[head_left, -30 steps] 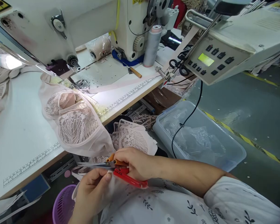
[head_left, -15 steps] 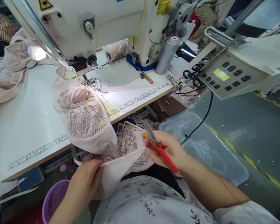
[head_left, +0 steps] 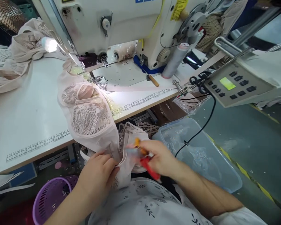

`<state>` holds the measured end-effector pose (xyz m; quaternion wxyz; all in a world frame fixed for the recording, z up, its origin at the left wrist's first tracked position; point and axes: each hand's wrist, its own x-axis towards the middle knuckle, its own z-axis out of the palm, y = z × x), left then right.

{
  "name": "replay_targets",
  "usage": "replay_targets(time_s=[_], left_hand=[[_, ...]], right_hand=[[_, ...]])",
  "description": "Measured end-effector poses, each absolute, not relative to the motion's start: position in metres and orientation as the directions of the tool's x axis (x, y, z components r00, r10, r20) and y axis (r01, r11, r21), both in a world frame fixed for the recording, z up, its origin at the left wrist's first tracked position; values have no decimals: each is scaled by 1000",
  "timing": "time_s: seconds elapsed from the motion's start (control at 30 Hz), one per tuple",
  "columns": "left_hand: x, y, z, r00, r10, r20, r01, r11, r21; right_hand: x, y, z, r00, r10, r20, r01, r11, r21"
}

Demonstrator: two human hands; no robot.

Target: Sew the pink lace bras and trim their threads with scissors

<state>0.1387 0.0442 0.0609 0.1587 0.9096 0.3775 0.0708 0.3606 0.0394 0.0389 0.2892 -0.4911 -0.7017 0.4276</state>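
A pale pink lace bra (head_left: 91, 120) hangs over the front edge of the sewing table, one end lying under the sewing machine's presser foot (head_left: 100, 81). My left hand (head_left: 99, 170) pinches its lower fabric just below the table edge. In my right hand (head_left: 158, 157) are red-handled thread snips (head_left: 150, 168), blurred by motion, with an orange part near the fingertips. Their blades point left, close to the fabric folds by my left hand; whether they touch the cloth I cannot tell. More lace and band fabric (head_left: 140, 134) bunches between my hands above my lap.
The sewing machine (head_left: 121, 22) stands over the white table (head_left: 37, 109). More bras (head_left: 25, 47) lie at the back left. A control panel (head_left: 239, 81) juts out at right above a clear plastic bin (head_left: 231, 184). A purple basket (head_left: 41, 200) is at lower left.
My right hand with the snips has moved left towards my left hand, and the blades have turned to point left. My left hand has shifted slightly right along the fabric.
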Motion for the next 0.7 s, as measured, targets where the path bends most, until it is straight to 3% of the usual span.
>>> replay_targets(time_s=[0.1,0.27,0.4,0.7], left_hand=[[142,46,61,751,656,79,596,-724,346],[118,48,57,782,621,50,574,-750,330],[78,45,48,774,620,125,579,-774,255],[45,40,51,726,686,-44,678,-705,208]], right_hand=[[339,41,35,-537,843,-36,380,203,-902],[338,42,31,-544,837,-57,369,178,-912],[346,40,32,-580,811,-81,367,171,-914],[353,38,34,-593,794,-136,390,136,-911]])
